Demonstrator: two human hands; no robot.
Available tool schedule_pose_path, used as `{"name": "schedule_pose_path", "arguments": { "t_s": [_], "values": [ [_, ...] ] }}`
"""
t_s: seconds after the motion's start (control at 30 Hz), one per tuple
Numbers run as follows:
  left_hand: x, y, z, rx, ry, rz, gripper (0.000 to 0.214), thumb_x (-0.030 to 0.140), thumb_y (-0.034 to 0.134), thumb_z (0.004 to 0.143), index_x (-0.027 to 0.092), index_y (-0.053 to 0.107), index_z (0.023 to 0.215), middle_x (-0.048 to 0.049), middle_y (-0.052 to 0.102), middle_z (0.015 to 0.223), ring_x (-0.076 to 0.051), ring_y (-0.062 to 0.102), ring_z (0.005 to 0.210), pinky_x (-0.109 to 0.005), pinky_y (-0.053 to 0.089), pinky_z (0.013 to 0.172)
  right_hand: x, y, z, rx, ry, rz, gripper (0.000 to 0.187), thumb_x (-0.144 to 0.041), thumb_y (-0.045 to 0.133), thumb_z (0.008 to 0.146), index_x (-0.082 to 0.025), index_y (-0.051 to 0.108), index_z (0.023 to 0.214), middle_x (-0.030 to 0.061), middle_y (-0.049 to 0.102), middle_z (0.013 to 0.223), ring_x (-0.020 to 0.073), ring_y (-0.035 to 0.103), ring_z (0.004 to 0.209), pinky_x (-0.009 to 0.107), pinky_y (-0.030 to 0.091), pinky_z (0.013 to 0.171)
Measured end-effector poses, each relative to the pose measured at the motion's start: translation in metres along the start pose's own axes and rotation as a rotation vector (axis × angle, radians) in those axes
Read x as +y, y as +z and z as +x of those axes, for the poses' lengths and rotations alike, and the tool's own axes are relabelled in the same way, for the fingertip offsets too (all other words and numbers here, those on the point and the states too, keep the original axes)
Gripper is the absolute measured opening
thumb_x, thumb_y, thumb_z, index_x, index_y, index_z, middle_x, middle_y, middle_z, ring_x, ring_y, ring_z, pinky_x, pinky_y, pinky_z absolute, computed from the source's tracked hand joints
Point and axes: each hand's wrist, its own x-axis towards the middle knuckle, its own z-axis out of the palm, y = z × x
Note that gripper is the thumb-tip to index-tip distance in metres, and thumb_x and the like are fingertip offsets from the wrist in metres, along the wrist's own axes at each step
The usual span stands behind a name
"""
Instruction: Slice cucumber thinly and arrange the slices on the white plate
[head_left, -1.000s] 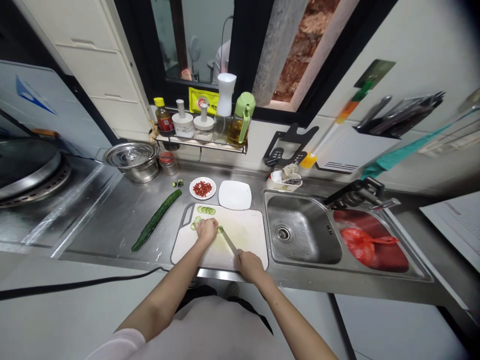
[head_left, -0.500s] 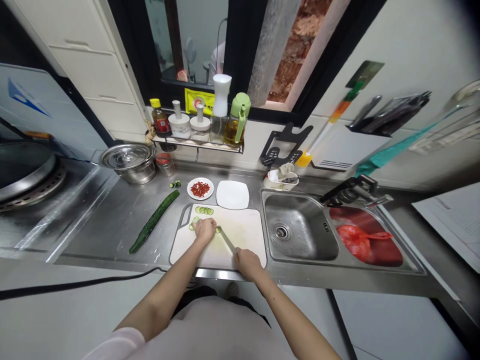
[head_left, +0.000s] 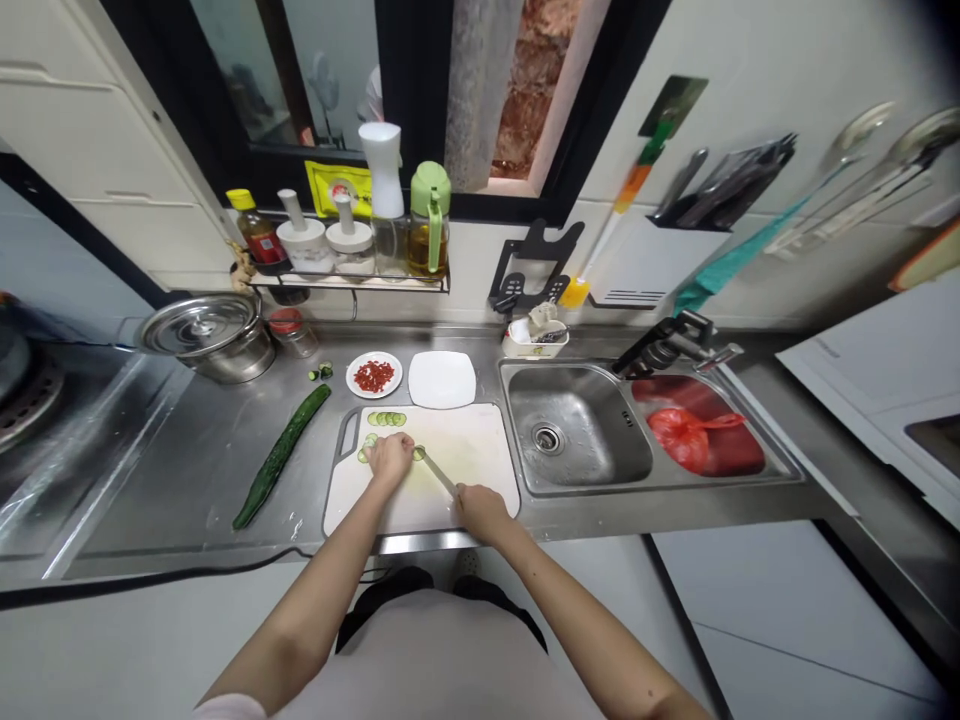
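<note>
My right hand (head_left: pixel 482 511) clamps the knife (head_left: pixel 440 474); left hand (head_left: pixel 391 459) apart, beside cucumber slices (head_left: pixel 370 440) at left, hold indiscernible.

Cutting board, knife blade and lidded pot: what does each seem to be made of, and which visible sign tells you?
Cutting board: probably plastic with a matte white finish, judging by its even, unreflective surface. Knife blade: likely metal, from its thin, straight grey look; too small to judge its polish. Lidded pot: apparently polished stainless steel, given its silvery colour and bright reflections.
</note>
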Motion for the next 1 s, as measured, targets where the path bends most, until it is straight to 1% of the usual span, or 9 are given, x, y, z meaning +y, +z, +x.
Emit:
{"name": "schedule_pose_path", "arguments": {
  "t_s": [0.13, 0.3, 0.67, 0.83, 1.0],
  "values": [
    [0.001, 0.000, 0.000, -0.005, -0.009, 0.008, 0.017, 0.030, 0.055, 0.082, 0.031, 0.071, 0.086, -0.0030, 0.075, 0.096, -0.026, 0.057, 0.108, -0.043, 0.028, 0.094, 0.002, 0.004, 0.001, -0.007, 0.003, 0.020, 0.033, -0.021, 0.036, 0.093, -0.015, 0.061, 0.113, 0.0163, 0.070, 0.102, 0.0273, 0.067, 0.098, 0.037, 0.049, 0.077],
    [0.002, 0.000, -0.002, 0.004, -0.018, 0.009, 0.018, 0.027, 0.054, 0.081, 0.032, 0.071, 0.086, -0.0021, 0.075, 0.096, -0.027, 0.058, 0.109, -0.043, 0.028, 0.095, 0.005, 0.008, 0.001, -0.001, 0.005, 0.039, 0.032, -0.021, 0.037, 0.093, -0.015, 0.061, 0.114, 0.0159, 0.070, 0.103, 0.0265, 0.066, 0.100, 0.036, 0.049, 0.078],
    [0.002, 0.000, 0.000, 0.006, -0.012, 0.003, 0.018, 0.026, 0.055, 0.081, 0.031, 0.072, 0.084, -0.0008, 0.075, 0.096, -0.026, 0.057, 0.107, -0.043, 0.028, 0.094, 0.010, 0.008, 0.001, -0.020, 0.001, 0.022, 0.031, -0.023, 0.037, 0.094, -0.017, 0.061, 0.113, 0.0154, 0.070, 0.102, 0.0267, 0.066, 0.099, 0.035, 0.047, 0.077],
    [0.002, -0.001, 0.001, 0.000, -0.029, 0.009, 0.017, 0.028, 0.056, 0.081, 0.030, 0.072, 0.085, -0.0020, 0.074, 0.098, -0.026, 0.057, 0.107, -0.042, 0.028, 0.092, 0.009, 0.005, 0.003, -0.022, -0.006, 0.015, 0.030, -0.023, 0.036, 0.095, -0.017, 0.061, 0.111, 0.0145, 0.070, 0.102, 0.0259, 0.067, 0.097, 0.034, 0.046, 0.076],
    [0.002, -0.002, 0.001, -0.001, -0.023, 0.003, 0.018, 0.030, 0.054, 0.083, 0.030, 0.072, 0.085, -0.0022, 0.074, 0.096, -0.026, 0.056, 0.108, -0.041, 0.029, 0.091, 0.005, -0.001, 0.005, -0.053, -0.004, 0.011, 0.031, -0.023, 0.036, 0.095, -0.017, 0.061, 0.113, 0.0149, 0.070, 0.104, 0.0260, 0.066, 0.098, 0.034, 0.046, 0.075]
  ]
}}
